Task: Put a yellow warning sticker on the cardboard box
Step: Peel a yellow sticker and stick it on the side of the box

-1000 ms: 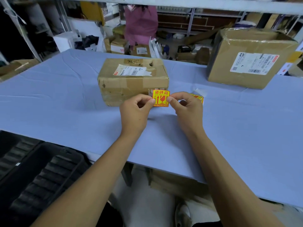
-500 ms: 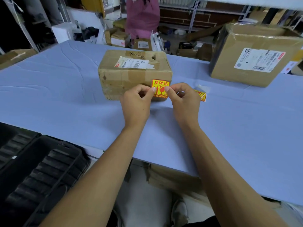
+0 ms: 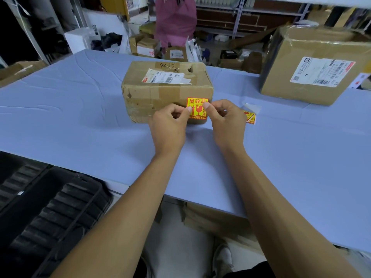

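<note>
Both bare forearms are stretched forward side by side, wrists level. The left hand (image 3: 169,125) is curled, thumb and forefinger pinched together in a grip. The right hand (image 3: 224,121) is mirrored beside it, its thumb tip close to the left thumb.

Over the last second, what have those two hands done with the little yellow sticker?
Both hands, left hand and right hand, carried the yellow sticker forward from above the blue table to the near face of the small cardboard box, at its right end. Whether it is pressed on yet is unclear. The fingers kept pinching its two side edges. The box, the spare stickers and the large box stayed put.
</note>
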{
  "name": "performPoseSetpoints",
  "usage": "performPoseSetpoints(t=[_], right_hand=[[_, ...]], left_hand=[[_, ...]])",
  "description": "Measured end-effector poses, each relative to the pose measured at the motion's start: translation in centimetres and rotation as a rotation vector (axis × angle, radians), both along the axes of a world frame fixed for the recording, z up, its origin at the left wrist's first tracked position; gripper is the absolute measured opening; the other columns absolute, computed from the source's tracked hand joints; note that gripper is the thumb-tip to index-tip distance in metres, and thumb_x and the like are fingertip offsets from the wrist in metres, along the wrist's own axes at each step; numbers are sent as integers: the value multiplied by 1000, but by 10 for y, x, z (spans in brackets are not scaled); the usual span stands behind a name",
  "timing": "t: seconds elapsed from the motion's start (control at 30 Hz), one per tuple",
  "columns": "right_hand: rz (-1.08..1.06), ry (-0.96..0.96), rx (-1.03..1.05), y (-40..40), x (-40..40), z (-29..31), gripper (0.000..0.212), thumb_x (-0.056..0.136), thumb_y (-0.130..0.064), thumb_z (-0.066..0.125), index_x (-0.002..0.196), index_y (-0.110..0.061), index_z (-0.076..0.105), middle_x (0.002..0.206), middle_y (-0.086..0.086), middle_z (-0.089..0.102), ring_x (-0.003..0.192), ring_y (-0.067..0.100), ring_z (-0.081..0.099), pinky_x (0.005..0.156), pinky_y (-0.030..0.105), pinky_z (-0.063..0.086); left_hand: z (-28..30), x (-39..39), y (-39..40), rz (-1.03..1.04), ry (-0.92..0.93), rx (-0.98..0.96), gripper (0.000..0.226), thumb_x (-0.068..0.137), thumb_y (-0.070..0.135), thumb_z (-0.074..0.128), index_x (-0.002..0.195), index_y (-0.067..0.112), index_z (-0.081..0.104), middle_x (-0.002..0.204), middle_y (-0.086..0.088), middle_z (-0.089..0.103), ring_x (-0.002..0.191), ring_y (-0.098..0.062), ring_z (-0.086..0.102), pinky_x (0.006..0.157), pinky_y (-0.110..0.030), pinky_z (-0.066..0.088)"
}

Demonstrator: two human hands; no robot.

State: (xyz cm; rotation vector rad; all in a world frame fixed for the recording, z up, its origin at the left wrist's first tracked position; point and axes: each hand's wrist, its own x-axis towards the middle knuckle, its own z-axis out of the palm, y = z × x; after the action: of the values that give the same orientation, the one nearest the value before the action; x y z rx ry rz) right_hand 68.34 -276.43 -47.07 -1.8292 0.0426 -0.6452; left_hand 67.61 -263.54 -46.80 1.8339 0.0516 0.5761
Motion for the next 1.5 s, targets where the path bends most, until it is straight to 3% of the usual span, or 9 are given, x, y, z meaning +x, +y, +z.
performPoseSetpoints(t=[0.17,0.4,0.6,0.93,1.1,1.27,1.4,1.47,1.5], right_hand=[[1,11,1,0,2,0,21,89,-25,71,71,-15,65,59,-8,58,53,2,47,56,20,41],[-6,12,-25,0,4,0,25,90,-26,69,74,-6,68,59,-6,59,53,1,49,53,11,37],[-17,23,-28,1,6,0,24,89,-26,70,70,-12,65,57,-12,56,51,-3,48,54,11,36],[-65,41,-47,1,12,-3,32,88,-32,70,62,-20,56,54,-12,53,51,-1,46,54,15,35],[-81,37,-51,0,12,-5,37,87,-33,71,61,-14,54,51,-11,48,49,2,43,52,16,31],[-55,57,-23,-2,9,-4,37,88,-31,71,60,-13,54,51,-10,47,48,0,42,52,15,32],[-67,27,-32,-3,4,-5,22,86,-30,73,74,-15,62,68,-2,60,58,3,49,63,24,41],[-69,-25,-61,-3,2,-1,19,84,-30,75,93,-19,62,92,2,63,69,7,55,68,24,45],[-63,-47,-78,-3,2,1,29,83,-31,76,106,-21,61,104,1,60,75,8,57,71,22,46]], left_hand=[[0,-1,-1,13,11,-9,19,84,28,74,72,14,74,61,11,65,56,-3,54,60,-21,41],[1,4,-4,67,20,38,25,86,35,71,75,13,75,68,0,72,64,-17,62,64,-37,52],[1,6,-6,150,59,76,33,85,45,69,69,16,73,64,-1,70,66,-25,63,59,-35,46],[2,10,-9,219,138,80,40,82,57,66,69,20,73,66,2,70,69,-25,64,58,-28,41],[3,10,-10,236,170,92,47,79,63,64,64,20,72,64,3,71,70,-24,66,60,-30,48],[4,9,-9,249,194,103,53,77,66,64,59,17,69,59,3,68,66,-23,64,56,-27,41],[6,1,-7,248,121,119,44,76,56,73,59,18,58,59,8,58,72,-22,60,57,-26,34],[9,-1,-3,259,-90,200,43,70,53,78,68,17,55,74,6,55,87,-25,53,66,-26,35],[10,0,-1,265,-189,273,46,66,55,79,78,16,58,89,2,57,96,-27,52,76,-28,39]])
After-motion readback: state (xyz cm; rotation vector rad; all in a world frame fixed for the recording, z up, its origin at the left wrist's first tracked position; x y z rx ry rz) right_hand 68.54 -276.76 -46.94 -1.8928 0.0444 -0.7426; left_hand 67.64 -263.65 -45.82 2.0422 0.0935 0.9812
